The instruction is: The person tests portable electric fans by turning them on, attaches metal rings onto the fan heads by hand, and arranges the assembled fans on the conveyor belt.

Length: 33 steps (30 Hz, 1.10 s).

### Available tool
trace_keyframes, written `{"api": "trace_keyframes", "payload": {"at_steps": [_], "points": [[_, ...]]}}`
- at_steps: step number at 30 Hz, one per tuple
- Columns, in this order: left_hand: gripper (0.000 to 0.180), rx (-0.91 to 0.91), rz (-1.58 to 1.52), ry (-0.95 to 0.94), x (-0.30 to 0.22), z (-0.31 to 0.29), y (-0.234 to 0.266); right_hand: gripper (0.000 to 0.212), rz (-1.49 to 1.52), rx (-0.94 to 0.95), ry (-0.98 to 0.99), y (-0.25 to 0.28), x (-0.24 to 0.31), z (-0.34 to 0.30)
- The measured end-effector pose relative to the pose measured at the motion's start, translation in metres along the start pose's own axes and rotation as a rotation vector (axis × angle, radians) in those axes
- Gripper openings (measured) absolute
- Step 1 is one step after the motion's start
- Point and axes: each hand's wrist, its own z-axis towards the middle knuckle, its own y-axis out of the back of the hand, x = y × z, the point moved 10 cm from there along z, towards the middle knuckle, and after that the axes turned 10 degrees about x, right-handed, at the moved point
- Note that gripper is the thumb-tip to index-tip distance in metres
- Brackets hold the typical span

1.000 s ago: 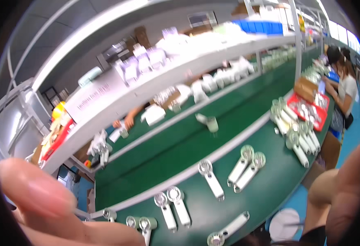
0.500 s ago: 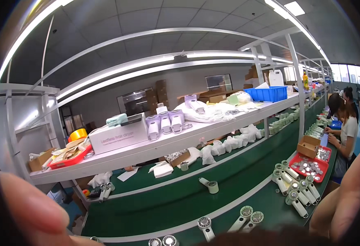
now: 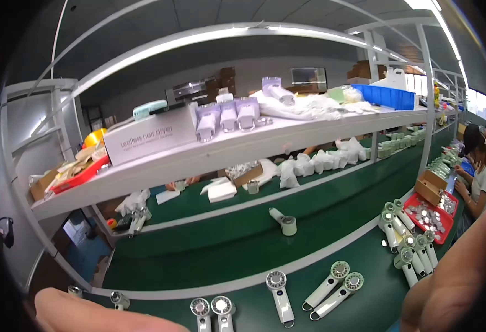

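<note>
My left hand (image 3: 96,314) shows at the lower left edge as a blurred, cut-off part, nearest to two small white handheld fans, one of them a fan (image 3: 119,300) lying on the green bench. At the lower right, my right hand (image 3: 448,285) is close to the camera and cut off by the edge, beside a cluster of white handheld fans (image 3: 404,260). The fingers of both hands are hidden, and anything in them is out of sight. Between the hands lie a single fan (image 3: 280,296), a fan pair (image 3: 337,288) with pale green heads, and another pair (image 3: 212,310).
A red tray (image 3: 437,224) of silver discs and an open cardboard box (image 3: 430,187) stand at right, near a seated co-worker (image 3: 480,177). One fan (image 3: 285,222) lies on the green belt (image 3: 210,243). Above runs a white shelf (image 3: 243,149) with a hair dryer box (image 3: 151,135).
The view has tipped downward, so more of the near bench and its fans shows. My left hand has dropped lower, and my right hand appears lower and larger at the right edge.
</note>
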Motion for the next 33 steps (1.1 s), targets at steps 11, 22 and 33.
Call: {"api": "trace_keyframes", "payload": {"at_steps": [11,22,33], "points": [[0.027,0.098,-0.216,0.639,-0.014,-0.140,-0.090,0.023,-0.087,0.878,-1.060,0.068,0.021,-0.161],[0.058,1.083,-0.429,1.172,-0.065,-0.359,-0.384,0.055,-0.155,1.555,-2.004,0.221,0.083,-0.413],[0.062,0.775,-0.608,1.448,-0.039,-0.393,-0.416,0.048,0.166,1.353,-2.313,0.194,0.085,-0.424]]}}
